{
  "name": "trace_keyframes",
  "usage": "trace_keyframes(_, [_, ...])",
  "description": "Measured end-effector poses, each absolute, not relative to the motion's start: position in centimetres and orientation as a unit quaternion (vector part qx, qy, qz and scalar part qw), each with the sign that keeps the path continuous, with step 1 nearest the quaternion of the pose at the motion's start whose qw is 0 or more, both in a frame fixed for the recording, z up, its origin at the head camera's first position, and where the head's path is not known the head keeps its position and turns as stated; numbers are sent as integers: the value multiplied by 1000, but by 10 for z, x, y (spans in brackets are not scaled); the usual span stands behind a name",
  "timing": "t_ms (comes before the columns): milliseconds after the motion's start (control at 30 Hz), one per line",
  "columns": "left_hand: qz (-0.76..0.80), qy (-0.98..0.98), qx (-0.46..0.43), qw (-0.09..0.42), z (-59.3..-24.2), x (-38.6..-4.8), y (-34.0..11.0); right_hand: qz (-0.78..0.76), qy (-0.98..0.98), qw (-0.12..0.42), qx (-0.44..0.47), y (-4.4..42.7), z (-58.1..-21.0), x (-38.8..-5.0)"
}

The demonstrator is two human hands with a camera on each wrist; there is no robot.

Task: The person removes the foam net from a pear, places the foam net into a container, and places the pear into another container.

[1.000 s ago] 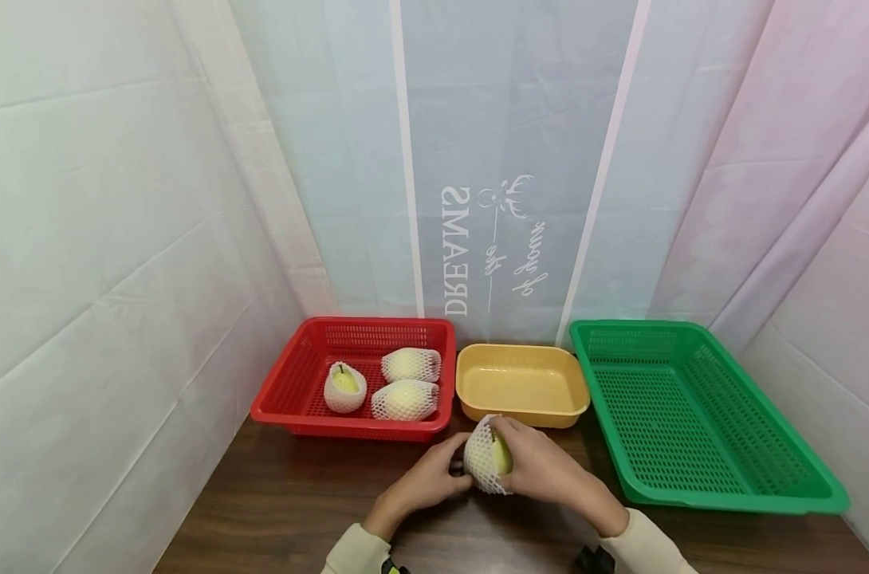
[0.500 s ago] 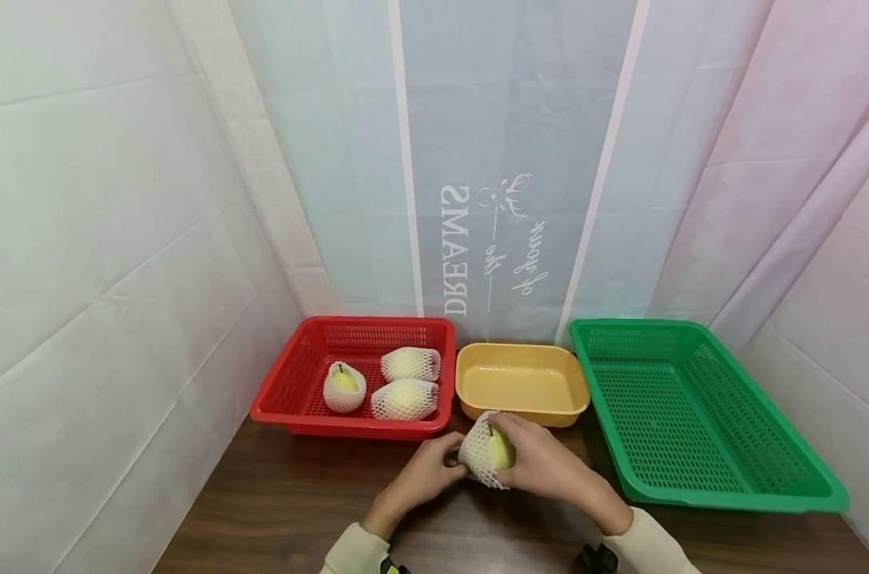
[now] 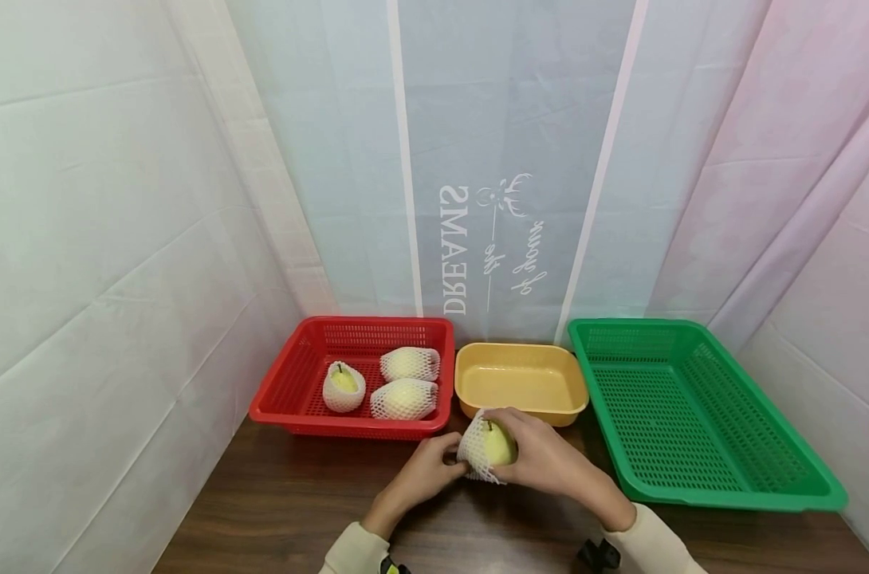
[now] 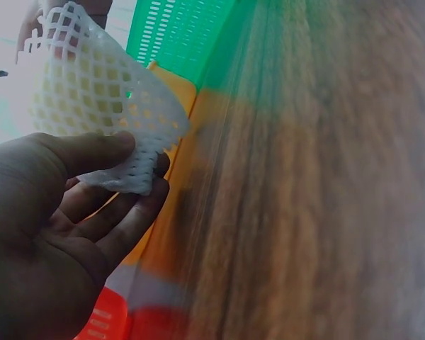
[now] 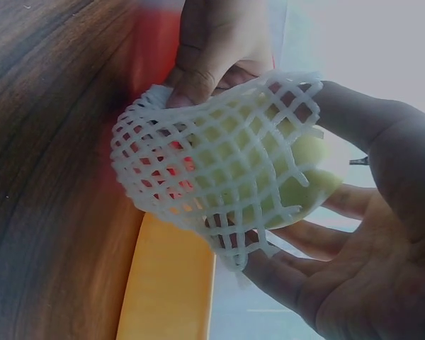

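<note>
Curtain (image 3: 513, 96): bearing wht. lettering (image 3: 454, 251), "DREAMS", running vert. & showing reversed; smaller script (image 3: 529, 259) alongside. L hand (image 3: 427, 470): pinching narrow end of net (image 4: 92, 85). R hand (image 3: 545, 454): grasping pear (image 3: 501, 446), fingers curling round. Pear: sitting partly in net, betw. hands, in front of yel. tub (image 3: 524, 383). Vs. 1 s ago: more pear showing; pear lying slightly nearer tub. Red bskt (image 3: 262, 410): holding 3 netted pears (image 3: 404, 400). Grn bskt (image 3: 700, 438): standing R of tub.
</note>
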State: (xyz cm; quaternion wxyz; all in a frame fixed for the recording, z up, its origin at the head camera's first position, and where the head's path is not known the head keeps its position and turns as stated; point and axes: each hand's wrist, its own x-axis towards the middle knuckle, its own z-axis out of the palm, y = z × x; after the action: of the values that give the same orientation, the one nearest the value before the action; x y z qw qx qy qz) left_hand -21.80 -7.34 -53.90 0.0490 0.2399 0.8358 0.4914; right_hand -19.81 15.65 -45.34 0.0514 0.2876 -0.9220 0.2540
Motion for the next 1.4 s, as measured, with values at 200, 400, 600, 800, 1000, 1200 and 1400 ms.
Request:
trace_keyframes(200, [485,842,231,50,-538,-218,-73,262,-918,61,292,157,-449,-198])
trace_keyframes(400, [470,848,243,35,-540,-218,-74,264,-915,72,296,159,-448,-200])
trace_keyframes(600, [472,847,240,42,-540,-218,-74,266,-914,74,296,161,-447,-200])
trace_keyframes(800, [475,845,238,56,-541,-219,-74,264,-915,79,294,161,-446,-200])
trace_keyframes(1000, [475,843,247,45,-540,-217,-75,269,-914,79,293,162,-446,-200])
trace_keyframes(1200, [476,845,241,40,-541,-217,-74,272,-913,80,294,164,-444,-202])
trace_keyframes(1400, [475,848,230,44,-540,-218,-73,276,-912,84,292,167,-440,-204])
